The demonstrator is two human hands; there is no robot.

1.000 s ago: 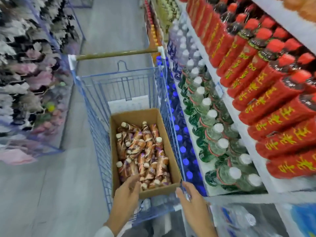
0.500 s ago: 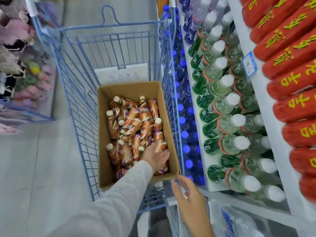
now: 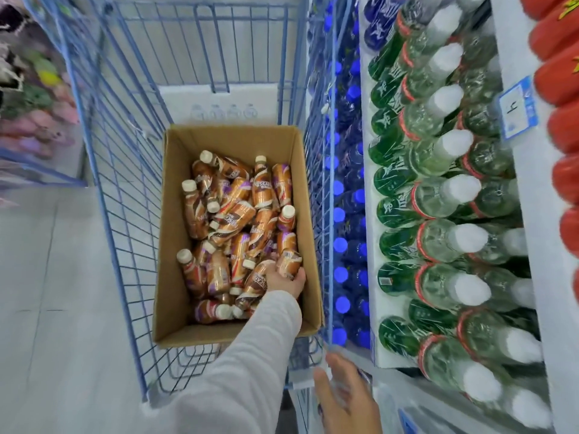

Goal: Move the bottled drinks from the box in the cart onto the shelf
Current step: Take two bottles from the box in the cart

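Since a moment ago, the left hand (image 3: 286, 281) has slid to the near right side of the box (image 3: 175, 245). Now its fingers curl round one brown bottle (image 3: 289, 263). More drinks (image 3: 232, 214) lie in a heap in the box, inside the blue cart (image 3: 103, 183). By the cart's near right corner, the right hand (image 3: 344, 399) has loose, open fingers and holds nothing. On the right, green bottles (image 3: 438, 198) fill the shelf (image 3: 546, 308).

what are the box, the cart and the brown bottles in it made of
Box: cardboard, matte tan, with thin creased walls.
Cart: metal wire, probably steel, under a smooth blue coating; it is a thin rigid grid.
Brown bottles: likely plastic, with glossy printed wrap labels and off-white caps; glass can't be ruled out.
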